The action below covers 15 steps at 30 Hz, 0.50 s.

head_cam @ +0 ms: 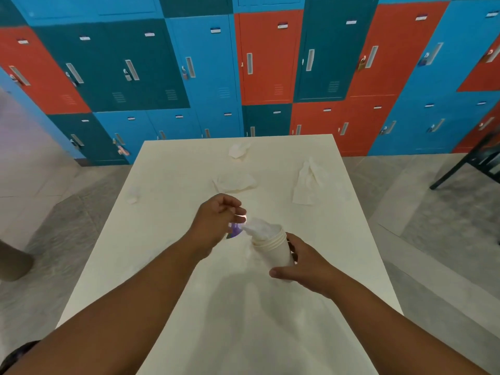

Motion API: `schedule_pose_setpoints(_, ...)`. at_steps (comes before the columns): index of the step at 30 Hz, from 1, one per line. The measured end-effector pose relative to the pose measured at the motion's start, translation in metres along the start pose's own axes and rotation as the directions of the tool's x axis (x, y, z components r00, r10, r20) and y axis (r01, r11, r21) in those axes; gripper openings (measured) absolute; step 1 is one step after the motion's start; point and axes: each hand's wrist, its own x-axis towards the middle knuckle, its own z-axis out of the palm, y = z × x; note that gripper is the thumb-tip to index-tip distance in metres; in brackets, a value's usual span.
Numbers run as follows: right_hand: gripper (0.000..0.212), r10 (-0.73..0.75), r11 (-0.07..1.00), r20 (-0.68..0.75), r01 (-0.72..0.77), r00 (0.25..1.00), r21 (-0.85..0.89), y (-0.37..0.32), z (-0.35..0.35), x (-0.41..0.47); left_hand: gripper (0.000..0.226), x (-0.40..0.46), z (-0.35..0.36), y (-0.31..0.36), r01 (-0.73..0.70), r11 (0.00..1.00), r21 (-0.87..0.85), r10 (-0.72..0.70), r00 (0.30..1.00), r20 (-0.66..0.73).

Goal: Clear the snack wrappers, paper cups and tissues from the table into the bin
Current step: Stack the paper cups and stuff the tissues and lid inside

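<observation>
My right hand (303, 262) grips a stack of nested white paper cups (273, 246), tilted above the middle of the white table (189, 266). A crumpled tissue (259, 226) sticks out of the top cup. My left hand (216, 220) is at the cup's mouth, fingers pinched near the tissue, with a purple snack wrapper (235, 230) showing under its palm. Loose tissues lie further back: one crumpled at the far edge (238, 150), one flat in the middle (234, 182), a larger one at the right (309, 182), a small ball at the left (132, 198).
Coloured lockers (243, 63) line the wall behind the table. A black chair frame (470, 163) stands at the right on the grey floor. A beige rounded object (13, 262) shows at the left edge; I cannot tell whether it is the bin.
</observation>
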Motion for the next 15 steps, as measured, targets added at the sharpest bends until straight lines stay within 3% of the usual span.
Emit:
schedule_pose_setpoints(3, 0.087, -0.007, 1.0, 0.035, 0.006, 0.999, 0.011, 0.001, -0.01, 0.007, 0.025, 0.005, -0.031, -0.021, 0.059, 0.992, 0.108, -0.033, 0.974, -0.224)
schedule_pose_setpoints(6, 0.084, -0.019, 1.0, 0.076, 0.018, 0.997, 0.007, -0.003, -0.015, 0.016, 0.026, -0.003, -0.072, -0.053, 0.187, 0.916, 0.354, -0.016, 0.901, -0.433)
schedule_pose_setpoints(9, 0.081, -0.027, 1.0, 0.114, 0.026, 0.993, 0.007, -0.008, -0.007, 0.025, 0.029, -0.021, -0.11, -0.089, 0.297, 0.722, 0.625, 0.013, 0.897, -0.441)
schedule_pose_setpoints(12, 0.085, -0.018, 1.0, 0.138, 0.019, 0.99, -0.006, -0.011, 0.008, 0.03, 0.052, -0.035, -0.124, -0.12, 0.457, 0.439, 0.774, -0.114, 0.882, -0.456)
schedule_pose_setpoints(15, 0.089, -0.016, 0.999, 0.144, 0.02, 0.989, -0.026, -0.017, 0.02, 0.034, 0.057, -0.032, -0.129, -0.137, 0.559, 0.36, 0.747, -0.211, 0.828, -0.519)
